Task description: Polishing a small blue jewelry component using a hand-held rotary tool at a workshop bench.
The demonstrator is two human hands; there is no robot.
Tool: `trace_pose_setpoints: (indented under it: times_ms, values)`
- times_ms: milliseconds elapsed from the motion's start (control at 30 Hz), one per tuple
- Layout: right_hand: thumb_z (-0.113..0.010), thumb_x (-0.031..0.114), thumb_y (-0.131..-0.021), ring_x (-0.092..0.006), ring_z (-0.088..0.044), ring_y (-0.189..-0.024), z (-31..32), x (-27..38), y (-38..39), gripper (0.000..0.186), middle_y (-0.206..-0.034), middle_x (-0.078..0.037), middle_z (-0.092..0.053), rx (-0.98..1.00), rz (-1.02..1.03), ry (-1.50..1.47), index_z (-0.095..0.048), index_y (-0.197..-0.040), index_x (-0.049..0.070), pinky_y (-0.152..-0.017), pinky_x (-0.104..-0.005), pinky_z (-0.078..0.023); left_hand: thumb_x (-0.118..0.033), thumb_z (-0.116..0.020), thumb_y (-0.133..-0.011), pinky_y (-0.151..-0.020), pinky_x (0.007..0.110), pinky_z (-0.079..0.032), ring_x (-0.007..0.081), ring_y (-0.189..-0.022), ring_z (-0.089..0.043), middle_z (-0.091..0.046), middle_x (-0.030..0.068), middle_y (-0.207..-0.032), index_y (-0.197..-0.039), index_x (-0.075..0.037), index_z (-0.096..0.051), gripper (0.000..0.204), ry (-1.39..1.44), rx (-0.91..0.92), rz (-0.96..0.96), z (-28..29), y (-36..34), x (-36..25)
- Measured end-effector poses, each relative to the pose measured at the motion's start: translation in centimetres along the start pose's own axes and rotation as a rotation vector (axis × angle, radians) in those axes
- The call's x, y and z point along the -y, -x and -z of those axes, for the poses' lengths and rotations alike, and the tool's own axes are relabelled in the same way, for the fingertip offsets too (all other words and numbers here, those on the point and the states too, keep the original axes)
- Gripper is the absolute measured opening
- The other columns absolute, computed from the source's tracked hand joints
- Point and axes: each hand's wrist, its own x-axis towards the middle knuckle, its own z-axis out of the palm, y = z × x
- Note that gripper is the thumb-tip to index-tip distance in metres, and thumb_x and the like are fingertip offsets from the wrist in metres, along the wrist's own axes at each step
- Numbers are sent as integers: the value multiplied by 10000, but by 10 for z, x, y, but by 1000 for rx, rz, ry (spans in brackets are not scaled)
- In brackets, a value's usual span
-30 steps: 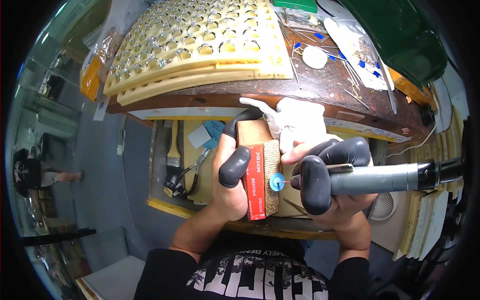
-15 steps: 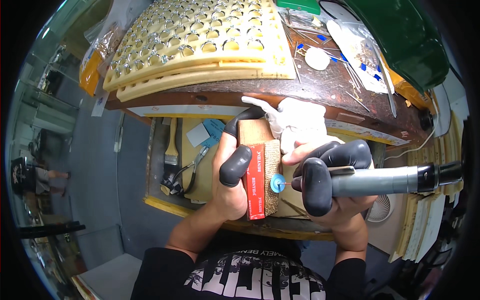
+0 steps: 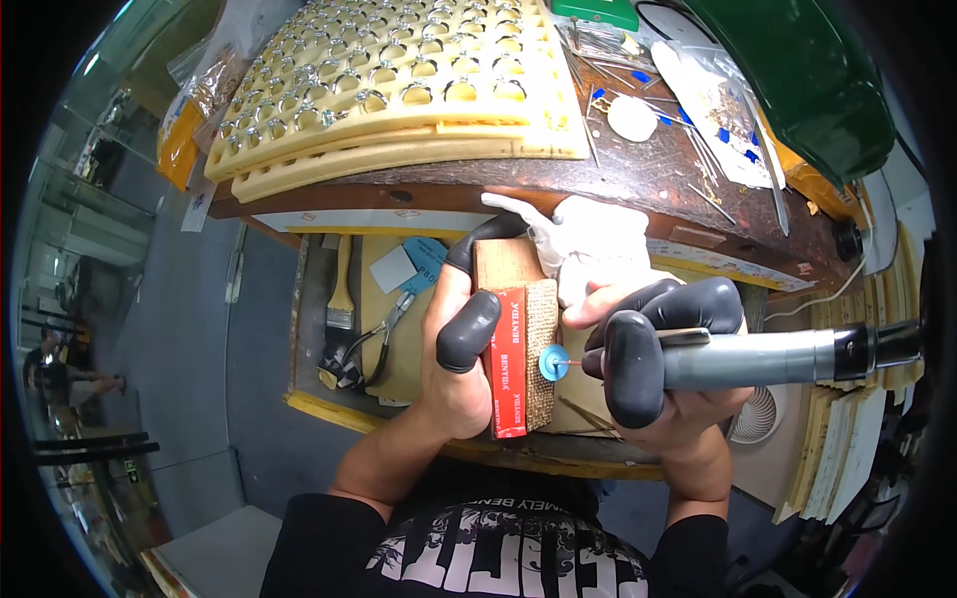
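My left hand point(image 3: 462, 374), with black finger covers on its thumb and fingers, is wrapped round a brown block with a red label point(image 3: 509, 364). A bare wooden piece point(image 3: 503, 261) lies at the block's far end. In my right hand point(image 3: 636, 374), also in black finger covers, is a grey rotary handpiece point(image 3: 768, 360) pointing left. A small blue disc point(image 3: 553, 364) on its thin shank meets the block's rough right side; whether it presses there I cannot tell. Bunched white cloth point(image 3: 601, 239) sits just beyond both hands.
Cream trays point(image 3: 399, 149) full of rings cover the bench's left. Burs and a round white piece point(image 3: 632, 118) lie to the right, under a green lamp point(image 3: 797, 90). An open drawer below holds a brush point(image 3: 341, 289) and pliers point(image 3: 384, 334).
Both hands, the block and the handpiece stay almost in place. In the left background a person has shifted.
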Motion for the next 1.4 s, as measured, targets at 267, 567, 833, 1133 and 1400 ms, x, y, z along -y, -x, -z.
trace_pose_setpoints:
  times_ms: [267,567,833,1133,1400]
  values:
    - [-665,-37,-855,-274,-702,-802,4,6,-3,139,-788,-156,-675,23,-32,86,-553,-937,-36,-890,-504,-565,-400,-477,-931,-1004,381,-469,240,-1172,-580,-530,199,-1310,-1440,33,-295,692,-10,-1,-23,2,0,2]
    - [-640,-46,-869,-267,-692,-772,-4,-3,4,152,-829,-212,-677,-95,-96,-339,-520,-960,-63,-884,-483,-566,-427,-462,-940,-870,340,-529,206,-1016,-631,-587,178,-1193,-1414,26,-319,671,-51,-8,-17,5,1,4]
    - [-800,2,-771,-172,-643,-608,-8,3,-2,158,-727,-110,-632,-306,-244,-446,-648,-760,-37,-533,-282,-494,-458,-436,-948,-701,333,-570,189,-784,-642,-625,149,-986,-1316,7,-389,594,1,-70,101,5,2,2]
    - [-608,-32,-912,-156,-670,-628,-8,-5,-4,105,-718,-116,-652,-217,-86,-252,-567,-827,-76,-672,-327,-596,-447,-447,-952,-721,358,-584,188,-829,-639,-612,155,-1024,-1322,1,-384,585,-9,-46,85,2,1,-5]
    - [-637,-29,-907,-207,-704,-692,-9,-2,-5,151,-732,-126,-621,-234,-60,-272,-596,-776,-92,-632,-332,-599,-425,-470,-956,-788,342,-577,183,-928,-642,-605,158,-1126,-1382,7,-353,618,-17,-15,32,2,-2,-2]
